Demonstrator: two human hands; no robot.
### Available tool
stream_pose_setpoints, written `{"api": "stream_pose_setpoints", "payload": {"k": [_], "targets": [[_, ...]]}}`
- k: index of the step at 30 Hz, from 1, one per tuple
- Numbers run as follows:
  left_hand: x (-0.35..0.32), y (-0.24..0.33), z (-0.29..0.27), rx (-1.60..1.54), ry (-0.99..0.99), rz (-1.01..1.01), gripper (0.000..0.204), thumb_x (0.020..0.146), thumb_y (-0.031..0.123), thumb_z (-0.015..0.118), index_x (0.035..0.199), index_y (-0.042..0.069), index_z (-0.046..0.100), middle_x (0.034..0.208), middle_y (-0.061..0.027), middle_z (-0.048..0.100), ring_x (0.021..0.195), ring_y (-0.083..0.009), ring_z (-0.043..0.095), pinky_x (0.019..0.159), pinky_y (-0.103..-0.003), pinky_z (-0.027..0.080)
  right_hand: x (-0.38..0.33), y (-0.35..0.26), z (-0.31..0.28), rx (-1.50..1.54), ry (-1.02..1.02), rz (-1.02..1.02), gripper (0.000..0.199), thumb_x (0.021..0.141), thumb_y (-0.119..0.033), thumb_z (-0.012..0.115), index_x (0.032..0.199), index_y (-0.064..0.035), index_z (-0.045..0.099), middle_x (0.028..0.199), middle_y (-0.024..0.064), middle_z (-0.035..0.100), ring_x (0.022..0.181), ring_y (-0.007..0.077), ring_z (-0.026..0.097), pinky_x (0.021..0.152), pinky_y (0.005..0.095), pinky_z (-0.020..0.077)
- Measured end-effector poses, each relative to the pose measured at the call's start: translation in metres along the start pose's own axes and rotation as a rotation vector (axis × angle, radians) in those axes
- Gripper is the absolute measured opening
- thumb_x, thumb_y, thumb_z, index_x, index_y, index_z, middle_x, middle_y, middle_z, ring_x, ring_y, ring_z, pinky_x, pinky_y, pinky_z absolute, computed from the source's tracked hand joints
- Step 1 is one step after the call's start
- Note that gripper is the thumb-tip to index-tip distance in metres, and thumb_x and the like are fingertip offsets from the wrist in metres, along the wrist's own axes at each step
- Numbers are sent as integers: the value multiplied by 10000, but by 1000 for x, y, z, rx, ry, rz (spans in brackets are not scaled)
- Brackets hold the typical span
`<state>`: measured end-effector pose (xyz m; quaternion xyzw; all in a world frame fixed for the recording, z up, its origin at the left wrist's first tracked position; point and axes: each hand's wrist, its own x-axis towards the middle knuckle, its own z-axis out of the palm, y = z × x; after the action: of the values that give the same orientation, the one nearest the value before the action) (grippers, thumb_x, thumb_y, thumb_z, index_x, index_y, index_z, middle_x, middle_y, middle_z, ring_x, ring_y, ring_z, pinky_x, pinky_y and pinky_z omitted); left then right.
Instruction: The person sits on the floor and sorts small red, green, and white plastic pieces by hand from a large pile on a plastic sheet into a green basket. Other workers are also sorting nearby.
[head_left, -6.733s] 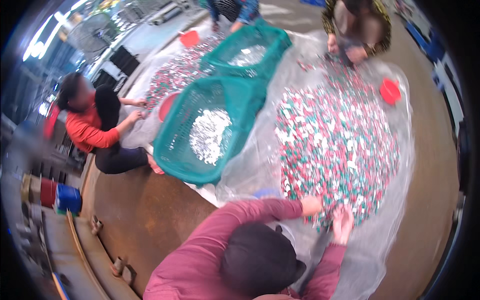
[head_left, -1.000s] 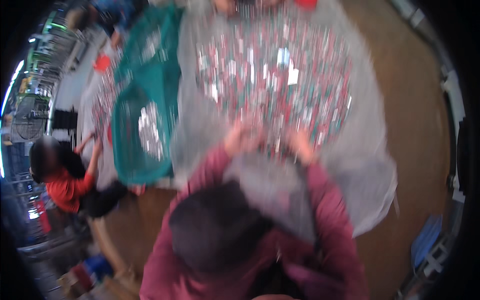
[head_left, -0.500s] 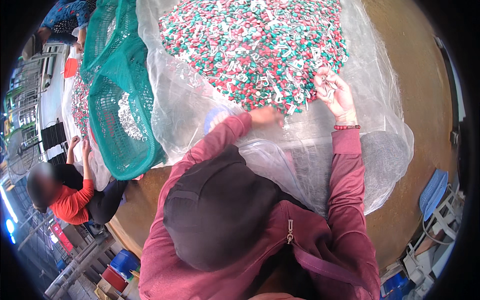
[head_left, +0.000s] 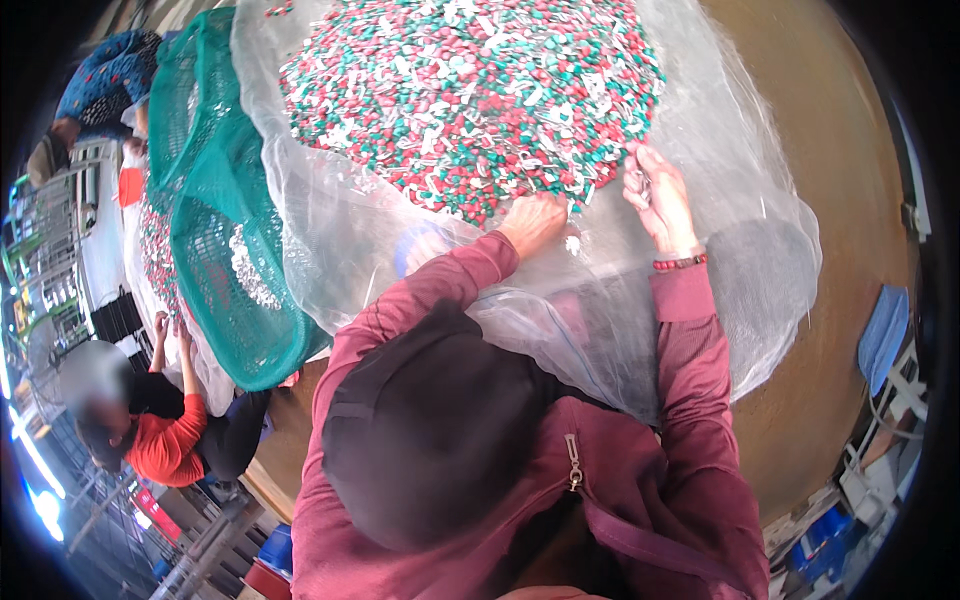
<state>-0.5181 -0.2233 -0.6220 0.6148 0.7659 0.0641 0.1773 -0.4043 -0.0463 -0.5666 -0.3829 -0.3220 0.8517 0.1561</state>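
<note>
A broad pile of small red, green and white pieces (head_left: 470,100) lies on a pale translucent mesh sheet (head_left: 715,150). At the pile's near edge is my left hand (head_left: 537,222), its fingers bent and pressed together; whatever they hold is hidden. My right hand (head_left: 664,203), with a red bead bracelet at the wrist, is raised palm up beside the pile's right edge. Its fingers curl round several small white pieces (head_left: 641,186). A small white clump (head_left: 573,244) lies on the mesh between my hands.
To the left stand green mesh-covered baskets (head_left: 270,345), one holding white pieces (head_left: 250,265). Beyond them a person in a red top (head_left: 165,445) works at another pile; a person in blue patterned clothing (head_left: 105,80) is farther off. A blue basket-like thing (head_left: 884,340) is at the right.
My left hand has moved slightly, from a blur to a clear closed shape at the pile's edge. The right hand's fingers have curled further in. The whole view has shifted a little.
</note>
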Motion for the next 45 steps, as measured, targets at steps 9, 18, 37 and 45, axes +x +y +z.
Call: {"api": "stream_pose_setpoints", "payload": {"k": [9,18,37,45], "targets": [[3,-50,-31,-629,-68,-105,249,768,281,712,863,62,640,688,-65,616,604,-224,598,553,-374,459,4,39,-12,-1747,277,-140,237,901,-222,524,874,-27,655,818,157,673,740,333,649,667,437,492],[-53,-64,-78,-2121,-194,-108,180,875,237,530,832,62,520,699,-22,401,555,-96,348,437,-216,265,22,72,0,-1243,-99,-177,201,829,-207,642,771,-24,586,630,105,573,538,210,539,508,361,434],[15,-32,-23,-390,172,8,273,930,243,528,951,-25,577,704,-153,575,662,-271,644,545,-405,485,-5,33,-9,-1342,-218,-414,204,933,-223,518,930,-23,562,759,122,607,683,241,598,575,363,463],[9,-30,-2,-217,228,-170,232,902,239,557,871,10,540,786,-181,617,702,-326,634,567,-426,499,-9,99,9,-1797,-150,-244,236,922,-217,476,1034,-14,431,824,221,637,811,434,610,720,512,459]]}}
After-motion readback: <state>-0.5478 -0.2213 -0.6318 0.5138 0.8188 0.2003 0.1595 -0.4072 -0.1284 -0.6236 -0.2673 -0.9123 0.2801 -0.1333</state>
